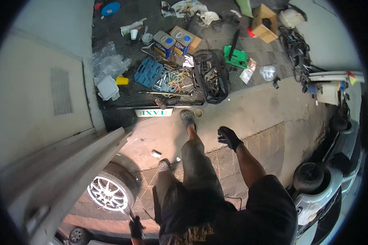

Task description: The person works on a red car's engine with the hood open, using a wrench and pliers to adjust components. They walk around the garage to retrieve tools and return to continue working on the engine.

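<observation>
My right hand, in a black glove, is held out over the floor with its fingers loosely bent and apart; nothing shows in it. Low in the picture, my left hand, also in a black glove, is closed beside a car wheel with white spokes and a dark tyre. A thin greyish piece stands up from the left hand toward the wheel's rim; its kind is too small to tell. A small silvery can lies on its side near my foot.
Ahead lie an open black tool bag, a blue tool case, tangled wires, metal cans and a green case. A white sign lies nearer. A pale panel edge is at left, a car at right.
</observation>
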Demonstrator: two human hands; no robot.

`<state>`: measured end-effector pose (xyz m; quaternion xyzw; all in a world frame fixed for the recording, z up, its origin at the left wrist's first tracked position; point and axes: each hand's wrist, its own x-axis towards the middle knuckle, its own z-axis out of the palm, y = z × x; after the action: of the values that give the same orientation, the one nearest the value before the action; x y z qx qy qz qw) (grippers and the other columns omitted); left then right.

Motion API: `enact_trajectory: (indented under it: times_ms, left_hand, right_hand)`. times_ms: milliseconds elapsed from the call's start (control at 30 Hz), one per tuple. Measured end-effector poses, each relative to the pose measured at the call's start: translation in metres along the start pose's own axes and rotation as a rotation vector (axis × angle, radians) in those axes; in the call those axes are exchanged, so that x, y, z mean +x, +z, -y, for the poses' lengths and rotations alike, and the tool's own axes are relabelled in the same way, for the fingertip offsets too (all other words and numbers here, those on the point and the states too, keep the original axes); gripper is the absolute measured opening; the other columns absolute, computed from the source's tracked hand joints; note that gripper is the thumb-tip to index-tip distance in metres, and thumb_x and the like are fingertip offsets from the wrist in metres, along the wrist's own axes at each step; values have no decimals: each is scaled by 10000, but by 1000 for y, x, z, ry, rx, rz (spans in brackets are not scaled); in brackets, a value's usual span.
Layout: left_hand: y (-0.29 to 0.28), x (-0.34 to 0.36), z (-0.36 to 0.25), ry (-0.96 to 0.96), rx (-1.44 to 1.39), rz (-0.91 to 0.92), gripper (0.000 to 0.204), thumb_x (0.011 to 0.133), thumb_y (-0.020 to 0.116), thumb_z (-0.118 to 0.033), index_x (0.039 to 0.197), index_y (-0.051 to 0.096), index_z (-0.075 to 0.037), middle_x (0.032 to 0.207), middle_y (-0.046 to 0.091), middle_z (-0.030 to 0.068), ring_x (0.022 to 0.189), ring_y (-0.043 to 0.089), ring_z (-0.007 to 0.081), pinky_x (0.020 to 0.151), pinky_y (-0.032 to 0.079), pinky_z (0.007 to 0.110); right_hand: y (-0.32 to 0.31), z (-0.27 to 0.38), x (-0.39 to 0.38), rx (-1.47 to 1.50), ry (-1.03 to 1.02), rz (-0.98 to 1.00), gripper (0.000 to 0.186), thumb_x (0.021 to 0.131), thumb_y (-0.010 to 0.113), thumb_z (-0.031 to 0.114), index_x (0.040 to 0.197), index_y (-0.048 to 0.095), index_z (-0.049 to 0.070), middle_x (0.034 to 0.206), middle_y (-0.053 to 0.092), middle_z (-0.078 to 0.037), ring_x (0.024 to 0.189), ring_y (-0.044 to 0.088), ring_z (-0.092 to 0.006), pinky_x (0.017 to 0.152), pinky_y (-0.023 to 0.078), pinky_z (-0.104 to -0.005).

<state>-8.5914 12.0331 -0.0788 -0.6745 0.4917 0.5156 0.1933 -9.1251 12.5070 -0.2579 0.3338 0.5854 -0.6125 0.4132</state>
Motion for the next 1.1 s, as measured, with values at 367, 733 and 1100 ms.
enact_trajectory:
  times_ms: [367, 733, 1100]
  left_hand:
    - [413, 104, -194, -204, 222, 107, 233, 934, 691, -293, 908, 645, -66, 712, 610, 63, 630, 610, 174, 590, 527, 323]
    - [589, 255, -331, 116, 216, 275, 251, 927, 693, -288, 936, 665, -39, 738, 648, 76, 667, 645, 183, 623, 546, 334]
    - [288, -124, -41, -498, 221, -88, 276, 919, 695, -283, 965, 684, -12, 764, 686, 89, 704, 680, 192, 655, 564, 344]
  right_hand:
    - [-8, 132, 500, 27, -302, -71, 329, 965, 656, 342, 1228, 625, 147, 1074, 614, 6, 936, 592, -142, 862, 512, -307]
    - [-88, 135, 614, 567, 75, 43, 228, 997, 608, 269, 1172, 628, 124, 1034, 685, -71, 907, 660, -227, 860, 544, -394]
    - [95, 159, 222, -547, 93, 393, 218, 992, 622, 342, 946, 649, 131, 804, 581, 26, 714, 549, -94, 655, 510, -319]
